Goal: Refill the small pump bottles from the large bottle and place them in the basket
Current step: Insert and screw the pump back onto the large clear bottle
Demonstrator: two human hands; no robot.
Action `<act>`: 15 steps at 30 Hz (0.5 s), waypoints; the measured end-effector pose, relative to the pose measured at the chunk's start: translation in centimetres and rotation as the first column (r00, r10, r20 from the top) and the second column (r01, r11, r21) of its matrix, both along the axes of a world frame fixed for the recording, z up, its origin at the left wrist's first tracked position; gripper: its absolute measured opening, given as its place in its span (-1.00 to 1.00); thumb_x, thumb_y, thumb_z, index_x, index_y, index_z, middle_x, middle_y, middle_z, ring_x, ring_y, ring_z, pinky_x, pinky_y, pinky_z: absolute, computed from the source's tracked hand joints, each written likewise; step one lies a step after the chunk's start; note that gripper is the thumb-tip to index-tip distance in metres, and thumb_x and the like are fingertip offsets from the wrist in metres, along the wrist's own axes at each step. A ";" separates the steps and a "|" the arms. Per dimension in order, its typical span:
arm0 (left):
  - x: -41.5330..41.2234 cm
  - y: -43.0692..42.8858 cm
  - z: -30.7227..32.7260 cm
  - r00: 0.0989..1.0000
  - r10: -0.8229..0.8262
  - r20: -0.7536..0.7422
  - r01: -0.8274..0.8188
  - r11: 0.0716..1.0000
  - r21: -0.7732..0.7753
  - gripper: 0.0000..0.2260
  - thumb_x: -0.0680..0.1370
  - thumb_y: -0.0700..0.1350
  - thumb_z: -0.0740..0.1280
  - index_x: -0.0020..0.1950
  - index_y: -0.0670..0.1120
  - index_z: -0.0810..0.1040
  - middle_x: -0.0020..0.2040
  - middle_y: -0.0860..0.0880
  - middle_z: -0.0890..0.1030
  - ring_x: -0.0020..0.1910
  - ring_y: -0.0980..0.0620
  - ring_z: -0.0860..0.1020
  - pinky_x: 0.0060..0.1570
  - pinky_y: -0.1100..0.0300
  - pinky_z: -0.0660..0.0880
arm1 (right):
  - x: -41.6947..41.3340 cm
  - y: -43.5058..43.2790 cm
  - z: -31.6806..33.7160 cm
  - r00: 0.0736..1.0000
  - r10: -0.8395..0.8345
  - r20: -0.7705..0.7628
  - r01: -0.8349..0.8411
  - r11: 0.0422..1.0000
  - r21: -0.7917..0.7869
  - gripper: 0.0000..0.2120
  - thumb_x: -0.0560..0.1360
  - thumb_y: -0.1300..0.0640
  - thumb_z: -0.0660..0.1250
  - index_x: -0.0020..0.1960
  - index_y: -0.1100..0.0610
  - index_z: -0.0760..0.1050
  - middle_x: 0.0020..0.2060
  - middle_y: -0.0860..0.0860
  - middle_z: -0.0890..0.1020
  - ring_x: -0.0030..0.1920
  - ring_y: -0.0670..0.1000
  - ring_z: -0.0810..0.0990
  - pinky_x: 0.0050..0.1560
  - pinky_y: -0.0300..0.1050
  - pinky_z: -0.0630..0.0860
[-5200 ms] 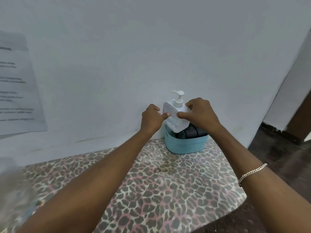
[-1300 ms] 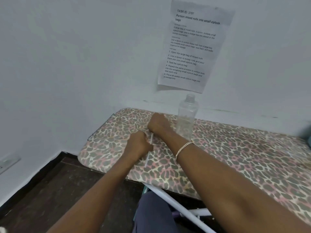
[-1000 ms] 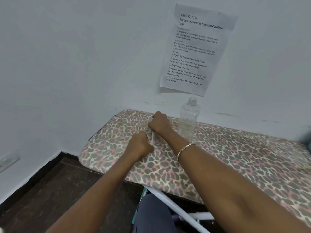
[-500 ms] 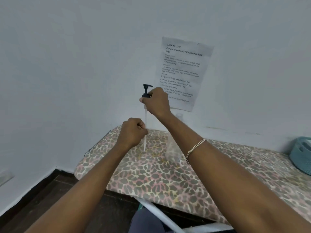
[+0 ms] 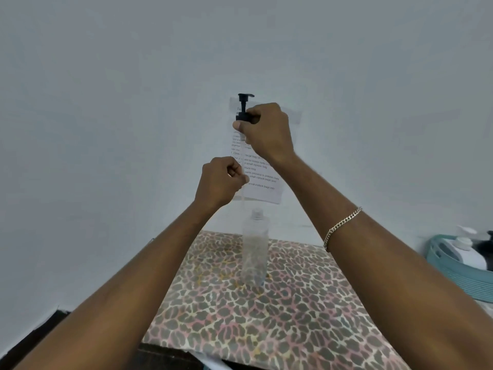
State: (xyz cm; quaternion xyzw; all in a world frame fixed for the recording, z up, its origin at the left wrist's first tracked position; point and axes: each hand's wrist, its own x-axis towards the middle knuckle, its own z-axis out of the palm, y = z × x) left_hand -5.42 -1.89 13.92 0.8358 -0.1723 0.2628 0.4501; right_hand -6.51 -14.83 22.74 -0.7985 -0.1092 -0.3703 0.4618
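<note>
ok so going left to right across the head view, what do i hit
left hand → right hand gripping the black pump → bracelet → blue basket. The clear bottle and wall paper overlap the hands, so they are left out.

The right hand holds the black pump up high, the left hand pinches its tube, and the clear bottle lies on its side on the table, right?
Not quite. In the head view the clear bottle stands upright on the table. The rest holds: the right hand holds the black pump up high and the left hand pinches its tube.
</note>
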 end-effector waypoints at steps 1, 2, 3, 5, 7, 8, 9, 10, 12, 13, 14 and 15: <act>0.1 -0.4 0.2 1.000 -0.010 0.005 0.010 1.000 -0.005 -0.86 0.50 -0.18 0.57 -0.14 -0.18 0.63 -0.23 -0.11 0.70 -0.26 -0.06 0.70 -0.16 0.10 0.64 | 0.0 -0.5 0.2 1.000 -0.007 0.007 0.007 1.000 0.000 -0.80 0.49 0.13 0.53 -0.07 0.28 0.67 -0.21 0.12 0.72 -0.19 0.16 0.72 -0.06 0.12 0.69; 0.2 -0.9 0.4 1.000 -0.020 0.010 0.020 1.000 -0.009 -0.86 0.50 -0.19 0.57 -0.15 -0.18 0.63 -0.24 -0.12 0.70 -0.27 -0.06 0.70 -0.16 0.08 0.64 | 0.0 -0.9 0.4 1.000 -0.015 0.011 0.015 1.000 -0.003 -0.81 0.49 0.13 0.53 -0.07 0.28 0.67 -0.21 0.11 0.73 -0.18 0.16 0.72 -0.05 0.13 0.68; 0.3 -1.3 0.5 1.000 -0.027 0.013 0.027 1.000 -0.013 -0.86 0.50 -0.19 0.56 -0.15 -0.18 0.63 -0.25 -0.12 0.70 -0.27 -0.06 0.70 -0.15 0.07 0.65 | 0.0 -1.2 0.5 1.000 -0.024 0.011 0.024 1.000 -0.007 -0.81 0.49 0.13 0.53 -0.06 0.27 0.67 -0.21 0.10 0.73 -0.18 0.16 0.72 -0.05 0.15 0.68; 0.5 -1.9 0.4 0.999 -0.037 0.015 0.038 0.999 -0.018 -0.85 0.49 -0.19 0.57 -0.16 -0.17 0.62 -0.25 -0.11 0.70 -0.28 -0.07 0.70 -0.13 0.05 0.65 | 0.0 -1.8 0.4 0.999 -0.033 0.013 0.033 0.999 -0.014 -0.82 0.49 0.13 0.52 -0.06 0.26 0.68 -0.21 0.10 0.73 -0.17 0.15 0.72 -0.04 0.16 0.68; 0.7 -2.4 0.2 0.999 -0.041 0.008 0.041 0.999 -0.018 -0.85 0.49 -0.19 0.57 -0.16 -0.18 0.62 -0.25 -0.11 0.70 -0.27 -0.07 0.69 -0.13 0.04 0.65 | 0.0 -2.2 0.2 0.999 -0.034 0.010 0.034 0.999 -0.018 -0.82 0.50 0.13 0.52 -0.04 0.26 0.69 -0.18 0.09 0.74 -0.15 0.13 0.73 -0.02 0.17 0.68; 0.8 -2.6 0.1 0.999 -0.042 0.004 0.042 0.999 -0.017 -0.85 0.48 -0.20 0.57 -0.16 -0.18 0.62 -0.25 -0.11 0.70 -0.27 -0.08 0.69 -0.12 0.03 0.66 | 0.0 -2.4 0.1 0.999 -0.038 0.010 0.038 0.999 -0.020 -0.82 0.50 0.13 0.52 -0.02 0.25 0.69 -0.16 0.09 0.74 -0.13 0.12 0.72 -0.01 0.17 0.68; 1.0 -2.8 0.0 0.999 -0.041 -0.001 0.041 0.999 -0.015 -0.85 0.48 -0.20 0.57 -0.16 -0.17 0.63 -0.25 -0.11 0.70 -0.26 -0.08 0.70 -0.12 0.03 0.66 | 0.0 -2.5 -0.1 0.999 -0.043 0.012 0.044 0.999 -0.024 -0.82 0.50 0.12 0.52 -0.02 0.24 0.70 -0.14 0.08 0.74 -0.12 0.12 0.72 0.00 0.17 0.68; 1.0 -3.0 -0.1 0.999 -0.040 -0.008 0.040 0.999 -0.011 -0.85 0.48 -0.20 0.57 -0.16 -0.17 0.63 -0.25 -0.10 0.70 -0.25 -0.09 0.70 -0.11 0.04 0.66 | 0.0 -2.6 -0.3 0.999 -0.048 0.016 0.048 0.998 -0.026 -0.81 0.50 0.11 0.53 -0.02 0.24 0.70 -0.13 0.08 0.73 -0.10 0.12 0.72 0.00 0.17 0.68; 1.2 -3.2 -0.4 0.999 -0.037 -0.018 0.037 0.999 -0.002 -0.85 0.48 -0.20 0.58 -0.16 -0.17 0.62 -0.25 -0.10 0.70 -0.23 -0.11 0.70 -0.13 0.07 0.64 | 0.1 -2.8 -0.7 0.998 -0.053 0.015 0.054 0.998 -0.022 -0.81 0.50 0.11 0.53 -0.01 0.24 0.70 -0.12 0.08 0.73 -0.08 0.13 0.71 0.01 0.18 0.67; 1.3 -3.3 -0.6 0.999 -0.036 -0.023 0.036 0.999 0.001 -0.85 0.48 -0.20 0.58 -0.16 -0.16 0.62 -0.25 -0.11 0.70 -0.23 -0.12 0.70 -0.14 0.08 0.63 | 0.2 -2.9 -1.0 0.998 -0.056 0.008 0.056 0.998 -0.023 -0.81 0.50 0.10 0.53 -0.01 0.24 0.70 -0.12 0.07 0.73 -0.08 0.13 0.71 0.02 0.17 0.67; 1.3 -3.5 -0.8 0.999 -0.033 -0.028 0.033 0.999 0.006 -0.85 0.48 -0.20 0.58 -0.16 -0.16 0.62 -0.25 -0.11 0.70 -0.22 -0.12 0.70 -0.14 0.09 0.63 | 0.2 -3.0 -1.2 0.998 -0.056 0.002 0.056 0.998 -0.026 -0.81 0.51 0.10 0.52 0.00 0.23 0.70 -0.12 0.07 0.73 -0.08 0.12 0.71 0.02 0.16 0.67; 1.4 -3.6 -1.0 0.999 -0.029 -0.033 0.030 0.999 0.012 -0.85 0.48 -0.20 0.58 -0.16 -0.16 0.62 -0.25 -0.11 0.70 -0.22 -0.12 0.70 -0.12 0.08 0.64 | 0.3 -3.1 -1.5 0.998 -0.058 -0.005 0.058 0.998 -0.030 -0.81 0.51 0.10 0.52 0.01 0.23 0.70 -0.11 0.07 0.73 -0.08 0.12 0.71 0.03 0.16 0.67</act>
